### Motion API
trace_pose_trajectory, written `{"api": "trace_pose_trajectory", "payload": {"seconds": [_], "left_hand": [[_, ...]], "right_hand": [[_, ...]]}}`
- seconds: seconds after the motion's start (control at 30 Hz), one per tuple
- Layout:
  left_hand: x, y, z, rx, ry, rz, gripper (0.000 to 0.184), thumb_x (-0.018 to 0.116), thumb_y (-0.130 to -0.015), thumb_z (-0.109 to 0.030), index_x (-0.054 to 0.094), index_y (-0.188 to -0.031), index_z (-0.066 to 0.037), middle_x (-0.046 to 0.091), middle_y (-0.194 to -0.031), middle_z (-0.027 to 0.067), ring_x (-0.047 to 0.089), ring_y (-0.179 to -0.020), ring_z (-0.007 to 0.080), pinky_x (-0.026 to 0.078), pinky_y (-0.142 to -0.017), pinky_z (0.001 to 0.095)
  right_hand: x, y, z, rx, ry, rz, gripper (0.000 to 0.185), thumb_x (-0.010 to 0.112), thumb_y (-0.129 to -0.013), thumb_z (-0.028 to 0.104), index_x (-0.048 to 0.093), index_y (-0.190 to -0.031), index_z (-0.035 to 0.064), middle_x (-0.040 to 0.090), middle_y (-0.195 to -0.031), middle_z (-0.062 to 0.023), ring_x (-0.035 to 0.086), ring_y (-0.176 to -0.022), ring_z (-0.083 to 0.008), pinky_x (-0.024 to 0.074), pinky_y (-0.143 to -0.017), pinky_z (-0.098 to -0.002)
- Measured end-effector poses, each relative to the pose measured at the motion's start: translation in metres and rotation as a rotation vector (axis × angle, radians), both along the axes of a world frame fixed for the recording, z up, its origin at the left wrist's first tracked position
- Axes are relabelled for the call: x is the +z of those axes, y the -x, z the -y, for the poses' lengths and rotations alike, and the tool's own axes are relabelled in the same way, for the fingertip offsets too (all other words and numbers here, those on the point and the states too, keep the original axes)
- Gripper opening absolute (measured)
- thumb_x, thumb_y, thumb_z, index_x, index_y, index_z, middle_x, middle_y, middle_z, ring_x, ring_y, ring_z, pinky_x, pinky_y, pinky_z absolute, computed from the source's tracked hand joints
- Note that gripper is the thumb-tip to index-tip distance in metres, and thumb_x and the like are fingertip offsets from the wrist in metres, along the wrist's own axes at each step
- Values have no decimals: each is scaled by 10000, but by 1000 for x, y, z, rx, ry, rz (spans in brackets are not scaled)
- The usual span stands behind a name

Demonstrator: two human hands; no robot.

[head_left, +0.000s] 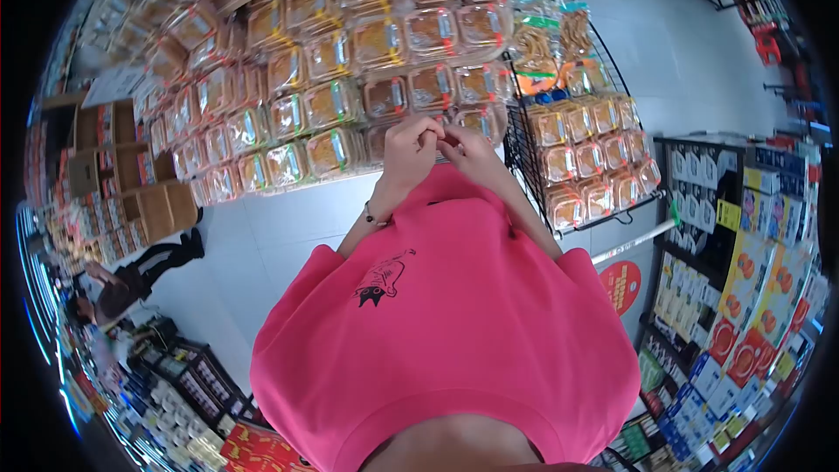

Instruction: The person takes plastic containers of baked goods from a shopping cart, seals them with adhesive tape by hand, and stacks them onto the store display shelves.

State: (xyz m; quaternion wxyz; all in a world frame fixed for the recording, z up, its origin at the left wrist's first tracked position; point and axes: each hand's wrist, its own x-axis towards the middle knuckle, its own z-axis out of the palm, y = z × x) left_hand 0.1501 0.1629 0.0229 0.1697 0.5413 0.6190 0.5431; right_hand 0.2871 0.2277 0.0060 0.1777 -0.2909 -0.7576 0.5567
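Note:
My left hand (409, 153), with a dark bracelet at the wrist, is raised in front of my chest with its fingers curled in. Close beside it, my right hand (467, 150) has its fingers bent, and the fingertips of both meet or nearly meet. Whatever they hold, if anything, is too small or hidden to make out. Just beyond the hands stand rows of clear plastic food boxes (385, 98) with brown contents and red, yellow or green strips. The pink top (454, 315) I wear fills the lower middle.
A black wire rack (522, 127) on the right holds more boxes (590, 157) and hanging bags (572, 31). Shelves of packaged goods (752, 280) line the far right. Another person (131, 284) is at the left, near wooden shelving (144, 170). Pale floor (275, 236) shows between.

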Motion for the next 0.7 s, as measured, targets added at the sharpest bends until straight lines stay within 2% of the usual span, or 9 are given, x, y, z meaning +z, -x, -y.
{"api": "trace_pose_trajectory", "payload": {"seconds": [0.2,0.33,0.43,0.5,0.53,0.6,0.7], "left_hand": [[4,-47,-36,-204,248,-9,66,548,-753,11,602,-757,-27,583,-711,89,577,-572,215,453,-539,296],[-6,-80,-63,-280,197,-61,59,548,-767,-8,603,-768,-30,583,-743,86,576,-584,215,464,-552,298],[-9,-102,-82,-333,323,-60,61,542,-773,-14,599,-782,-32,581,-751,90,593,-632,227,476,-563,313],[-11,-117,-95,-368,312,-99,105,519,-803,-5,619,-827,-26,596,-783,67,582,-623,174,447,-565,277],[-14,-125,-102,-370,316,-103,105,519,-803,-5,619,-827,-26,596,-783,67,582,-623,174,447,-565,277],[-25,-140,-117,-405,348,-84,65,529,-782,-31,593,-793,-40,585,-791,87,607,-691,264,491,-600,363],[-34,-161,-135,-419,362,-137,62,532,-790,-44,592,-776,-48,584,-805,84,602,-713,281,495,-626,376]], "right_hand": [[-25,-49,-20,-154,88,-54,175,571,-842,91,586,-983,-13,627,-842,-198,626,-781,-348,479,-673,-388],[-25,-81,-31,-239,131,-85,172,574,-826,71,590,-966,-27,639,-868,-197,634,-772,-344,485,-667,-385],[-28,-105,-45,-288,138,-54,173,570,-827,70,590,-965,-33,641,-859,-200,638,-760,-336,487,-665,-381],[-29,-120,-55,-321,160,37,178,561,-836,73,587,-975,-35,641,-838,-204,640,-751,-331,490,-668,-376],[-28,-128,-60,-334,123,24,188,557,-838,92,586,-980,-27,639,-846,-198,631,-744,-331,486,-670,-374],[-42,-140,-72,-358,127,7,189,556,-835,101,585,-975,-22,637,-849,-196,626,-751,-331,484,-676,-376],[-59,-161,-93,-371,198,27,194,557,-820,121,583,-959,-11,624,-840,-193,615,-776,-340,477,-700,-383]]}}
